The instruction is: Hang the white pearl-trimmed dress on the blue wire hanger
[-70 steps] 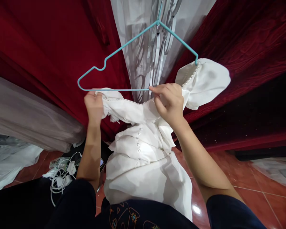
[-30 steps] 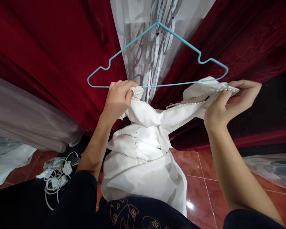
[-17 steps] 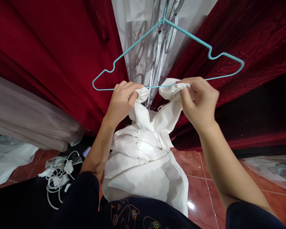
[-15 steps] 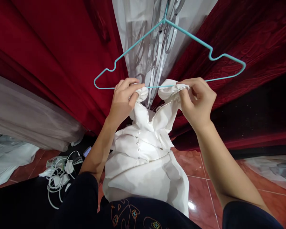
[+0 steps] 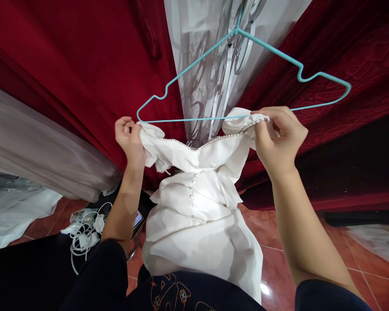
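A white dress [image 5: 194,190] with a pearl-beaded neckline and a row of small buttons hangs down in front of me. My left hand [image 5: 129,136] is closed on the dress's left shoulder part, just below the left end of a light-blue hanger [image 5: 194,60]. With thumb and fingers, my right hand [image 5: 280,134] pinches the right shoulder part, at the hanger's lower bar. The neckline is stretched between both hands. The right sleeve overlaps the bar; whether the right fingers grip the bar too is hard to tell.
Dark red curtains [image 5: 94,65] flank a white ornate metal frame [image 5: 225,82] behind the hanger. On a black surface at lower left lie tangled white cables [image 5: 86,237] and a phone [image 5: 138,218]. Pale sheer fabric [image 5: 42,142] hangs at left. The floor [image 5: 274,259] has red tiles.
My left hand has moved left with its side of the dress, drawing the neckline wide and flatter. My right hand keeps its pinch. The whole view has shifted slightly.
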Tool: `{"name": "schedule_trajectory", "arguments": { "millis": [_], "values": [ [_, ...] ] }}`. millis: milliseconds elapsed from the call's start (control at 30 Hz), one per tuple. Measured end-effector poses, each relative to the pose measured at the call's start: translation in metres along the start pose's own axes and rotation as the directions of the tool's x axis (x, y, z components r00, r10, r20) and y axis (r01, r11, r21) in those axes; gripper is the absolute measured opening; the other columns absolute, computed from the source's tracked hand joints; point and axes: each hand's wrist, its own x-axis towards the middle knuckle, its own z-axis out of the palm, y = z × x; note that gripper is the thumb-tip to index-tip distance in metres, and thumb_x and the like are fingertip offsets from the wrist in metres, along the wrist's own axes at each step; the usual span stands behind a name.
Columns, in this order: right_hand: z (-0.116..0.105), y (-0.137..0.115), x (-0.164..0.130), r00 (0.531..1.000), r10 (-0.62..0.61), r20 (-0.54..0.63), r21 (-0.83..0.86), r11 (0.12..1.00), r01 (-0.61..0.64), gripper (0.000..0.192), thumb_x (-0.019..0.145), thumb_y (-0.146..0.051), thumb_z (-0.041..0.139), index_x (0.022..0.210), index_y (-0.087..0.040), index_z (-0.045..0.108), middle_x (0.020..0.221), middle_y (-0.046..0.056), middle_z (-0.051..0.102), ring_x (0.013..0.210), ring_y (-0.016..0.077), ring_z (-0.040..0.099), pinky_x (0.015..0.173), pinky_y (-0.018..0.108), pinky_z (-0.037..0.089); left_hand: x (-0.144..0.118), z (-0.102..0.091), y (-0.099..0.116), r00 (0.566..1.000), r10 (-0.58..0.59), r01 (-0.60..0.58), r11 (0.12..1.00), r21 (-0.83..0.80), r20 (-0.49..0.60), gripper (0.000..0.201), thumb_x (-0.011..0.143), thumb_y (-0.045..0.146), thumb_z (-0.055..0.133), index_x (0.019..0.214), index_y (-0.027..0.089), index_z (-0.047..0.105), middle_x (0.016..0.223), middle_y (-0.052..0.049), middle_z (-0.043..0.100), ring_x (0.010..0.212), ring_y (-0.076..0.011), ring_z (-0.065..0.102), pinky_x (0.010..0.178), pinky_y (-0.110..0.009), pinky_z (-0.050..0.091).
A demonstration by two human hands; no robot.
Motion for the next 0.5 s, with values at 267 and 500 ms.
{"name": "schedule_trajectory", "arguments": {
  "millis": [267,500],
  "values": [
    [0.001,-0.005,-0.004,0.996,-0.087,-0.038,0.018,0.996,0.088,0.018,0.104,-0.034,0.064,0.099,-0.025,0.079,0.095,0.006,0.078,0.09,0.0216,0.074,0.081,0.041,0.059,0.073,0.02,0.064,0.843,0.529,-0.535,0.843,0.052,0.094,0.035,0.112,0.064,0.058,0.126,0.033,0.05,0.125,0.0,0.057,0.108,-0.0114,0.063,0.092,-0.039,0.056],
    [0.002,-0.005,-0.005,0.994,-0.101,-0.046,-0.071,0.993,0.098,0.021,0.106,-0.032,0.058,0.096,-0.024,0.074,0.094,0.007,0.077,0.09,0.0218,0.074,0.08,0.04,0.059,0.075,0.042,0.094,0.678,0.456,-0.574,0.819,0.027,0.577,0.038,0.11,0.057,0.065,0.133,0.026,0.065,0.134,-0.005,0.065,0.122,-0.0176,0.067,0.103,-0.032,0.06]
  ]
}}
